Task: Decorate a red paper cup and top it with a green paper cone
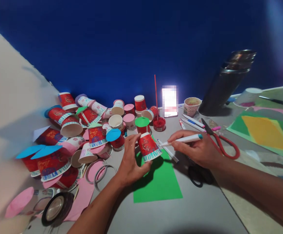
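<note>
A red paper cup [148, 146] with marker strokes along its white rim is tilted, its wide end toward me. My left hand [131, 159] grips it between thumb and fingers. In my right hand [195, 149] is a white marker [185, 139] with a teal end, its tip at the cup's right side. Beneath the cup lies a green paper sheet [158, 185]. A second white marker [172, 154] lies just behind, partly on the sheet.
Decorated cups [54, 162] crowd the left side, near a tape roll [56, 208]. Red-handled scissors [221, 143], several markers and a dark bottle [224, 84] are on the right. A lit phone [170, 100] stands at the back beside a red jar [159, 124] with a stick.
</note>
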A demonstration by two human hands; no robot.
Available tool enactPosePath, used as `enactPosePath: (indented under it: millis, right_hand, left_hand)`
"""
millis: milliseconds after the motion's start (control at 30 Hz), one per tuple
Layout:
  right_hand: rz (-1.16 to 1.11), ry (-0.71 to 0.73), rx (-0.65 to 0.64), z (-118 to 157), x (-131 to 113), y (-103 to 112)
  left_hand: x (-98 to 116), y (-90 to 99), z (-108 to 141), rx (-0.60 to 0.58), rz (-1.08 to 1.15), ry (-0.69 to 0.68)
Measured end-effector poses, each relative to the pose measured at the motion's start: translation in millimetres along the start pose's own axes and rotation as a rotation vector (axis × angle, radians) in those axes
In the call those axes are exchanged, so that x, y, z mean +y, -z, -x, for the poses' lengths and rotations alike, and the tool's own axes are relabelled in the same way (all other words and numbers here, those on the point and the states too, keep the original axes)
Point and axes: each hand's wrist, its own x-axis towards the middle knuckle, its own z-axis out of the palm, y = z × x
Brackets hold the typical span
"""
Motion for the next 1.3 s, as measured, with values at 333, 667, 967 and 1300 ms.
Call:
enactPosePath:
  millis: [333, 667, 967, 1300]
  right_hand:
    - [0.024, 0.006, -0.112, 5, -1, -4]
    - [0.033, 0.029, -0.125, 7, -10, -6]
    - [0.066, 0.056, -0.102, 8, -8, -8]
    - [0.079, 0.112, -0.130, 10, -11, -12]
  left_hand:
    - [0, -2.6, 2, -0.035, 0.014, -0.006]
    - [2, -2.6, 1, -0.036, -0.069, -0.030]
    - [6, -3.8, 1, -0.064, -0.087, -0.053]
    - [10, -3.4, 1, -0.068, -0.173, -0.083]
